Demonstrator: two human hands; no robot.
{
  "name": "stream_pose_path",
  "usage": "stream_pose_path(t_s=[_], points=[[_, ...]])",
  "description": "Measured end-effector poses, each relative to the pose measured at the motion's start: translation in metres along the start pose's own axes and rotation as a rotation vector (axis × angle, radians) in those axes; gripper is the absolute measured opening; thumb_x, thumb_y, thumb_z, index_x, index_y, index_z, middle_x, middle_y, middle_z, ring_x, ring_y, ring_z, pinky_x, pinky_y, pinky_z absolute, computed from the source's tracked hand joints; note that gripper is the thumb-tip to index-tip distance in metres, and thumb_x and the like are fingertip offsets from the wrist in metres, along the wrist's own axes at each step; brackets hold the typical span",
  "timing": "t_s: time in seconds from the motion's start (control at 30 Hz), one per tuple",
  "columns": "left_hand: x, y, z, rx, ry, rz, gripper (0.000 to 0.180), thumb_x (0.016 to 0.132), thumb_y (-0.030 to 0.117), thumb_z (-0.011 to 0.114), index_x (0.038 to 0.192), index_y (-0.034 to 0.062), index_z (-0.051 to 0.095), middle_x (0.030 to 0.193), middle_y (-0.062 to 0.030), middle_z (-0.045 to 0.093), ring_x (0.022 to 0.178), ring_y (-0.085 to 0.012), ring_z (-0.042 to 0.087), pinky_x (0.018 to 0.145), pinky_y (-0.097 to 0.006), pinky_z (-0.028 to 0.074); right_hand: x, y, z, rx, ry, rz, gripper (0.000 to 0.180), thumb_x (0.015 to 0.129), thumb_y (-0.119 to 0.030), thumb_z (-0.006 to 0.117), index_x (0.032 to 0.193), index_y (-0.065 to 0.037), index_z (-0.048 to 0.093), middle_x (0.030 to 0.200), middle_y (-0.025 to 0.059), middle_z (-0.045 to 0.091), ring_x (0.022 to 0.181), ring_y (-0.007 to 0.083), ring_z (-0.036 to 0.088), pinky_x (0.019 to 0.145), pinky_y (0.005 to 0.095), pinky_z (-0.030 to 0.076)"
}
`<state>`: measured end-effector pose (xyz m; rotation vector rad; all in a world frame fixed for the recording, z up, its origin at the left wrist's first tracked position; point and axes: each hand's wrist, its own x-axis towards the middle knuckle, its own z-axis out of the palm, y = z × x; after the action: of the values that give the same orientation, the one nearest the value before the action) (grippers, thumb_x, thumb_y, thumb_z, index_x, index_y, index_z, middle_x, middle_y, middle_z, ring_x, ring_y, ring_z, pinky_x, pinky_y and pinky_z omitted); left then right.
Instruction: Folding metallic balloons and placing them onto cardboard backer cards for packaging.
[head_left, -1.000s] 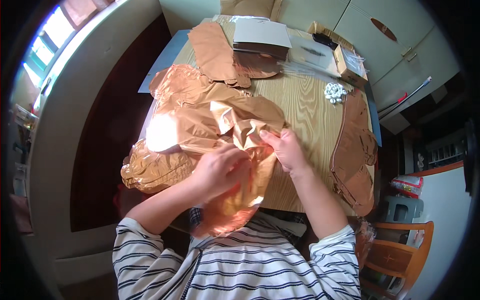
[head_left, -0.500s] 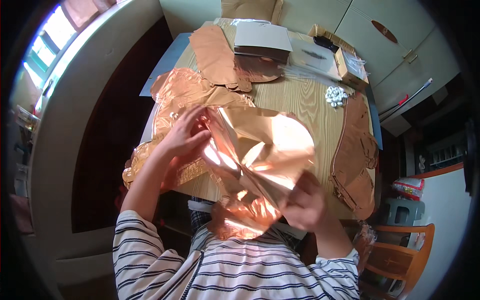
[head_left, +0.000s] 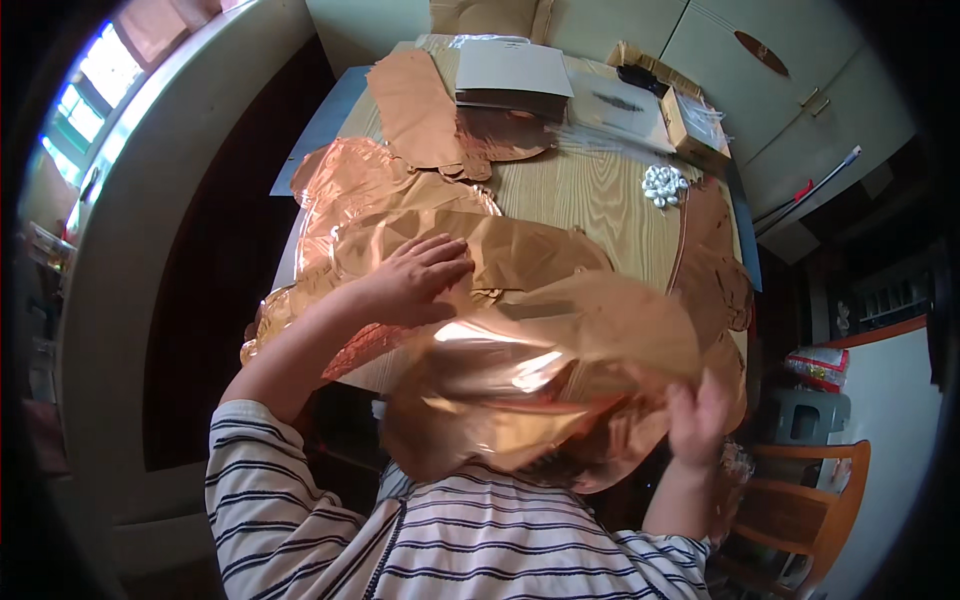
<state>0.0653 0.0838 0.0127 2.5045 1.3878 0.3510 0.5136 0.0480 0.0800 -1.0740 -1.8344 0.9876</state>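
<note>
A shiny copper-coloured foil balloon (head_left: 480, 360), uninflated and creased, spreads across the table's near edge and over my lap, its lower part blurred. My left hand (head_left: 425, 275) lies on the foil near the table's middle, palm down with fingers stretched out. At the balloon's right edge is my right hand (head_left: 697, 420), smeared by motion; whether its fingers grip the foil does not show. Under and beyond my left hand, more flat copper foil balloons (head_left: 345, 195) overlap on the left of the table.
A flat copper foil stack (head_left: 415, 105) lies at the back, beside a white box (head_left: 513, 70). Small white rounded pieces (head_left: 663, 186) sit in a pile at right, near more folded copper foil (head_left: 708, 240). A wooden chair (head_left: 800, 500) stands at lower right.
The held-up, bunched foil has come down and spread out wider. My left hand has moved right and flattened onto it; my right hand has swung outward to the right.
</note>
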Motion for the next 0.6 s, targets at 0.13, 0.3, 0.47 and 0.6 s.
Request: stream_pose_path(t_s=[0.13, 0.3, 0.47, 0.6], points=[[-0.03, -0.038, 0.001, 0.009, 0.121, -0.079, 0.065, 0.087, 0.036, 0.069, 0.145, 0.0106, 0.055, 0.159, -0.0216, 0.039, 0.15, -0.0407, 0.032, 0.124, -0.052, 0.024, 0.03, 0.062, -0.012, 0.299, 0.187, 0.301, 0.016, 0.1, -0.008, 0.061, 0.108, 0.002, 0.07, 0.1, 0.0022, 0.072, 0.088, 0.0072, 0.063, 0.081, 0.027, 0.051], [-0.067, -0.081, -0.018, 0.141, 0.131, -0.369, 0.057, 0.09, 0.031, 0.065, 0.146, 0.02, 0.057, 0.16, -0.0176, 0.04, 0.152, -0.0411, 0.027, 0.124, -0.052, 0.024, 0.074, 0.109, 0.007, 0.307, 0.099, 0.32, 0.022, 0.099, -0.007, 0.061, 0.119, 0.002, 0.066, 0.105, 0.0041, 0.071, 0.093, 0.0084, 0.063, 0.083, 0.0273, 0.05], [-0.084, -0.123, -0.03, 0.105, 0.173, -0.435, 0.055, 0.091, 0.02, 0.061, 0.145, 0.0129, 0.056, 0.156, -0.0183, 0.045, 0.148, -0.0398, 0.035, 0.121, -0.049, 0.03, 0.126, 0.131, 0.03, -0.09, 0.052, 0.339, 0.031, 0.093, -0.01, 0.069, 0.122, 0.002, 0.063, 0.099, 0.0107, 0.073, 0.085, 0.0165, 0.068, 0.075, 0.0325, 0.054], [-0.085, -0.14, -0.022, 0.212, 0.217, -0.502, 0.054, 0.095, 0.024, 0.055, 0.148, 0.0121, 0.052, 0.157, -0.0194, 0.043, 0.148, -0.0372, 0.036, 0.122, -0.049, 0.027, 0.126, 0.115, 0.056, -0.52, 0.212, 0.002, 0.062, 0.088, -0.018, 0.076, 0.142, -0.001, 0.049, 0.129, 0.0234, 0.061, 0.111, 0.0395, 0.063, 0.093, 0.0487, 0.051]])
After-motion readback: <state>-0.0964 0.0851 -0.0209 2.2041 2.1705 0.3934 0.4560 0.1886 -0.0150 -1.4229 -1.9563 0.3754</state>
